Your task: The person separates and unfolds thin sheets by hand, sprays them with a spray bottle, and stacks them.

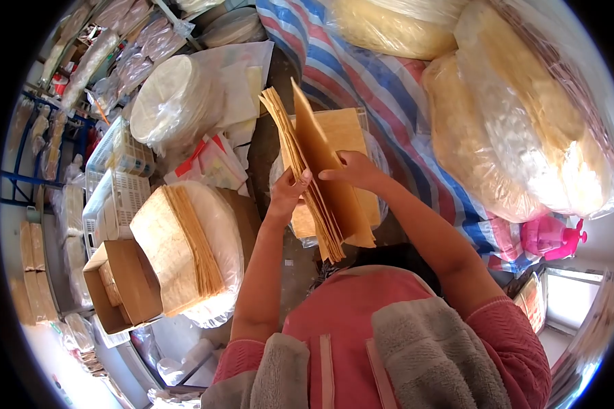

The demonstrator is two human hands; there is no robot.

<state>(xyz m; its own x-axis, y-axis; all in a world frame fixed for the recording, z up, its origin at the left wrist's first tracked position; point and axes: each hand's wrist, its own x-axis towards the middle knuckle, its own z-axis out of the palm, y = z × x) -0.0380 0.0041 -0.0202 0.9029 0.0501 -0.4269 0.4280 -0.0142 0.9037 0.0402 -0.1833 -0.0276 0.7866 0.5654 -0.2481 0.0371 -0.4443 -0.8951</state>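
My left hand grips a stack of thin tan sheets, which stands nearly on edge, its layers fanned at the top and bottom. My right hand has its thumb and fingers closed on the edge of a tan sheet that stands apart from the stack, leaving a narrow gap between them. Beneath both hands lie more flat tan sheets on a plastic-wrapped pile. To the left, another stack of tan sheets rests on a round, plastic-covered pile.
An open cardboard box and white plastic baskets stand at the left. Behind them is a wrapped round stack. Striped sheeting runs along the right, with large bagged bundles and a pink bottle.
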